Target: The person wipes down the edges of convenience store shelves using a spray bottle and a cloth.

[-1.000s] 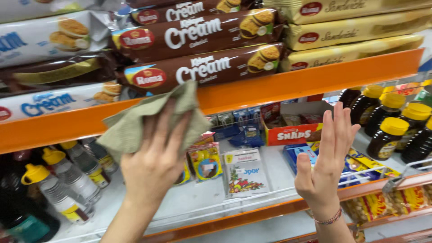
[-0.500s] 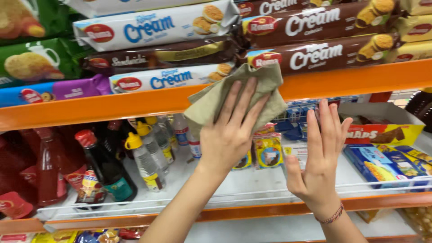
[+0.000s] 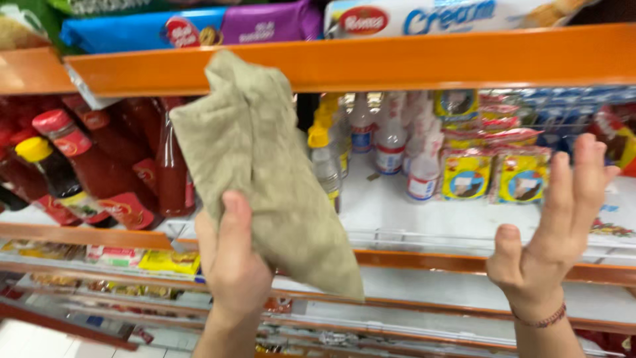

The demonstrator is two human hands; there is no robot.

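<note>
My left hand [image 3: 228,265] is raised in front of a shop shelf and grips an olive-grey cloth [image 3: 255,159], which stands up over the fingers and covers part of the orange shelf edge [image 3: 411,63]. My right hand [image 3: 553,232] is lifted to the right, fingers spread, palm toward the shelf, holding nothing. A thin bracelet circles its wrist. Behind the cloth stand clear bottles with yellow caps [image 3: 324,156].
Red sauce bottles [image 3: 99,166] fill the shelf at the left. Yellow sachet packs [image 3: 493,172] hang at the right. Biscuit packs [image 3: 411,16] lie on the upper shelf. A white shelf board [image 3: 424,219] lies behind a wire rail, with lower orange shelves beneath.
The view has swung left along the shelf. My left hand with the cloth has dropped lower and the cloth now stands taller. My right hand stays open at the right.
</note>
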